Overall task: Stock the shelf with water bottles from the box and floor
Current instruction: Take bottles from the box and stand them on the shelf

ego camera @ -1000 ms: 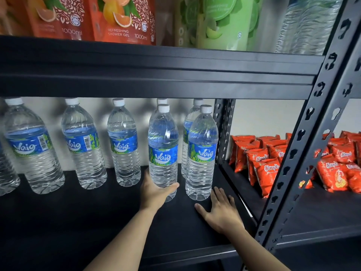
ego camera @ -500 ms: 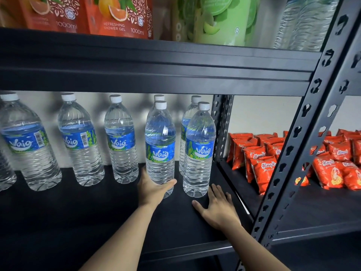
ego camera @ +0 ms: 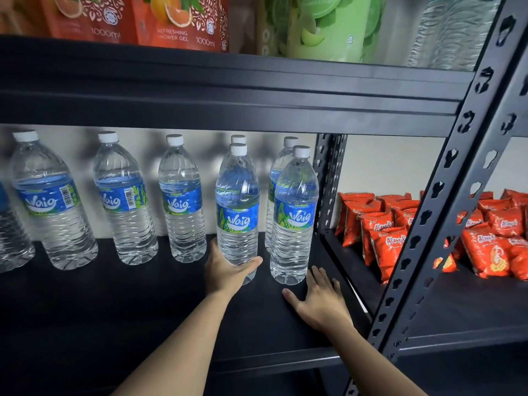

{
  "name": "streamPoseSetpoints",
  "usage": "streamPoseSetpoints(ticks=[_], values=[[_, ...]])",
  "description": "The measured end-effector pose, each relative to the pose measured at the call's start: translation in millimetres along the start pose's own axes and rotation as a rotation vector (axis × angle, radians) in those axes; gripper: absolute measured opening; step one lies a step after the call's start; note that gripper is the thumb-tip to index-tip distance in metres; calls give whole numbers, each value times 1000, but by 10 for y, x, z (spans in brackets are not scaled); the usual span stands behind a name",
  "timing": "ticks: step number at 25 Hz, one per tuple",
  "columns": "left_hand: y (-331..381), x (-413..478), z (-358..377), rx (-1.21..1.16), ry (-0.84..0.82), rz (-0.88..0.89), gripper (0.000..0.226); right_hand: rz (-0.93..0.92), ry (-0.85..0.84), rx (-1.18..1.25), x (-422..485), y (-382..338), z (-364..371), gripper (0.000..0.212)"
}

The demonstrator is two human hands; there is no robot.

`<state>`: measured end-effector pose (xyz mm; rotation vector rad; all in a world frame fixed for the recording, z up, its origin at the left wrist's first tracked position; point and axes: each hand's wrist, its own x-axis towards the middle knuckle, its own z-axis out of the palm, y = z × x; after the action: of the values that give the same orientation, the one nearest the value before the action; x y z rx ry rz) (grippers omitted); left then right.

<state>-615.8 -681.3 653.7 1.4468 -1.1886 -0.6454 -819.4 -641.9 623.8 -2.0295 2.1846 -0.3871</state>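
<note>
Several clear water bottles with blue labels and white caps stand on the black shelf (ego camera: 114,304). My left hand (ego camera: 225,270) grips the base of one upright water bottle (ego camera: 237,207) standing in front of another near the shelf's right end. To its right a second front bottle (ego camera: 294,215) stands upright with one more behind it. My right hand (ego camera: 320,301) lies flat and open on the shelf board, fingertips just beside that bottle's base. Three more bottles (ego camera: 180,201) line the back wall to the left.
A black slotted upright (ego camera: 445,212) slants down the right side. Behind it, orange snack packets (ego camera: 383,232) fill the neighbouring shelf. The shelf above holds orange shower gel pouches (ego camera: 183,21), green pouches (ego camera: 323,27) and wrapped bottles (ego camera: 451,30). The shelf's front left is bare.
Both hands stay where they were, the left on the bottle's base and the right flat on the board. Only the camera view has shifted slightly.
</note>
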Motion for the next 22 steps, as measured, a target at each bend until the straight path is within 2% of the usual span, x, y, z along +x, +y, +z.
streamPoseSetpoints(ticks=[6,9,12,14,18,20,22], values=[[20,-40,-76,23,-110,-66,94,-10,16,3,-1,1,6,91],[-76,-93,-181,80,-224,-108,110,-2,21,11,-7,-6,12,88],[-163,-192,-383,95,-276,-175,124,-8,179,-70,-108,-70,-32,67],[-209,-287,-561,54,-280,-182,107,1,283,-117,-234,-160,-65,58],[-237,-590,-1275,58,-219,-152,43,-121,324,-5,-563,-755,62,36],[-255,-767,-1777,76,-198,-122,29,-233,260,169,-783,-1294,159,20],[-270,-962,-2348,134,-151,-80,25,-350,203,293,-1030,-1900,274,18]])
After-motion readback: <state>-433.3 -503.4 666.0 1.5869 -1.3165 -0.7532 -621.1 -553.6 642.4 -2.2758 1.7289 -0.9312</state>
